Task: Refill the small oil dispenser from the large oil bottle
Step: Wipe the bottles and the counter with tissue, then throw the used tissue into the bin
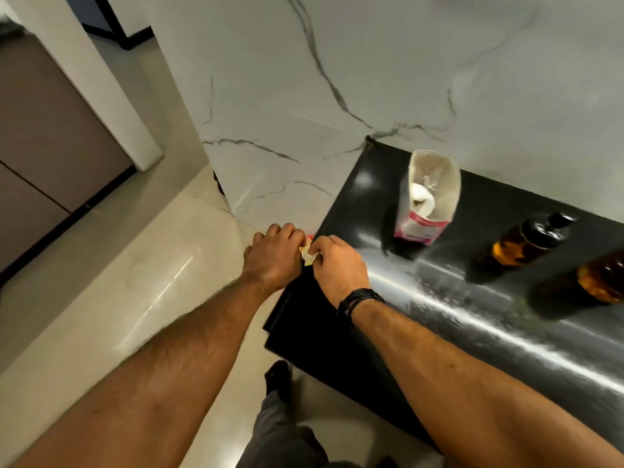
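Note:
At the left end of the black counter (pixel 439 298), both my hands meet over a yellowish object with a red and white top (pixel 307 255), seemingly the large oil bottle, mostly hidden beneath them. My left hand (pixel 275 255) curls round it from the left. With its fingertips, my right hand (pixel 337 265) pinches the white part at the top. A small amber dispenser with a black cap (pixel 526 241) stands on the counter to the right, apart from both hands. A second amber bottle (pixel 604 278) shows at the right edge.
A clear packet of white powder with a pink label (pixel 429 201) stands at the back of the counter against the marble wall (pixel 304 96). Pale floor tiles (pixel 118 282) lie to the left. My leg and dark foot (pixel 278 376) are below the counter's edge.

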